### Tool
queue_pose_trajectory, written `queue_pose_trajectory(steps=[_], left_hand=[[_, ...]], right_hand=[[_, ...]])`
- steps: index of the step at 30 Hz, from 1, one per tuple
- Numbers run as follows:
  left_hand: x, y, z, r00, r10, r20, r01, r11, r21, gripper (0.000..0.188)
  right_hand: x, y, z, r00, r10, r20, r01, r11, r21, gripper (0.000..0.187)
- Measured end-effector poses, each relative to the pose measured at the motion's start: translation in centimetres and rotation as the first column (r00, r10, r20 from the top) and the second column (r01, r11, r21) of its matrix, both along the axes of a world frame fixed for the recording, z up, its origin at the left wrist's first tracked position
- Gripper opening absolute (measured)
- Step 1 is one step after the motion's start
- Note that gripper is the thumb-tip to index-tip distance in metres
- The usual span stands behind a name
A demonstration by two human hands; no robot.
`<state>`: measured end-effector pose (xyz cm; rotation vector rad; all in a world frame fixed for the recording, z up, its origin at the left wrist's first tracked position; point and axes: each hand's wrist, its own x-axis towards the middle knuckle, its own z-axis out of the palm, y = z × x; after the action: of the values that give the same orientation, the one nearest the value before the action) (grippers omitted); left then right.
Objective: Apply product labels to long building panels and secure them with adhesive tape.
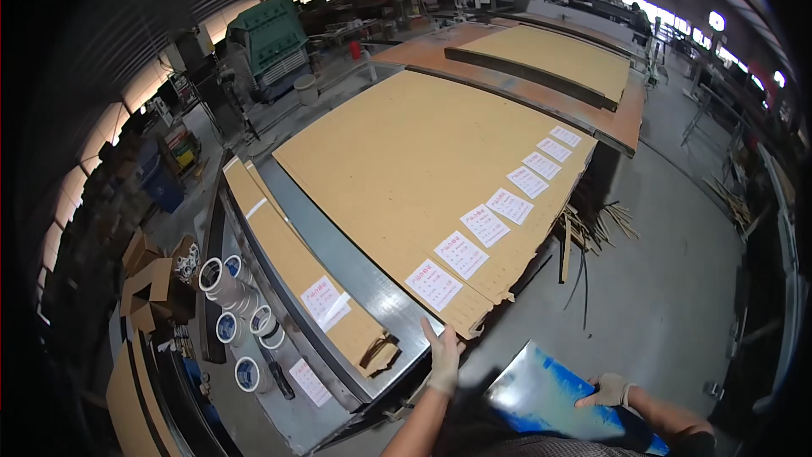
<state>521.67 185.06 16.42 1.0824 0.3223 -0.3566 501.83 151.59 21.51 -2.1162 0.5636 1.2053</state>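
Observation:
My left hand, in a pale glove, touches the near corner of a large brown cardboard sheet, at the metal table's edge. Its thumb and fingers are apart. In my right hand, also gloved, is the edge of a thin, shiny blue-and-silver sheet, beside my body. Several white paper labels with red print lie in a row along the cardboard's right side. A narrow cardboard strip lies to the left on the table, with another label under clear tape.
Several tape rolls stand on a lower left ledge beside a black-handled tool and a loose label. Another cardboard-topped stack sits beyond. Wood strips lie on the floor at right. A carton stands at left.

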Motion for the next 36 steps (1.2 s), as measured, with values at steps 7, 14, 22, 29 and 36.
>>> queue_pose_trajectory(steps=[7,14,22,29,36], left_hand=[[5.4,-6.4,-1.5,0.870,0.479,-0.116,-0.472,0.878,0.083,0.089],[4.0,-6.8,1.2,0.871,0.457,-0.182,-0.416,0.882,0.222,0.079],[-10.2,-9.3,1.2,0.965,0.255,-0.058,-0.146,0.709,0.690,0.074],[-12.7,-7.4,6.1,0.840,0.253,0.480,-0.436,0.842,0.319,0.064],[-12.7,-1.8,7.3,0.991,0.012,0.130,-0.023,0.996,0.080,0.036]], right_hand=[[10.3,-0.5,4.6,0.535,0.836,0.119,-0.773,0.541,-0.331,0.052],[29.7,11.6,5.0,-0.041,0.543,0.839,-0.466,0.732,-0.497,0.022],[31.1,13.3,5.5,0.144,0.787,0.599,-0.599,0.551,-0.580,0.039],[19.6,9.8,11.5,0.041,0.563,0.826,-0.818,0.493,-0.295,0.063],[20.6,7.6,18.6,0.375,0.746,0.551,-0.785,0.572,-0.239,0.052]])
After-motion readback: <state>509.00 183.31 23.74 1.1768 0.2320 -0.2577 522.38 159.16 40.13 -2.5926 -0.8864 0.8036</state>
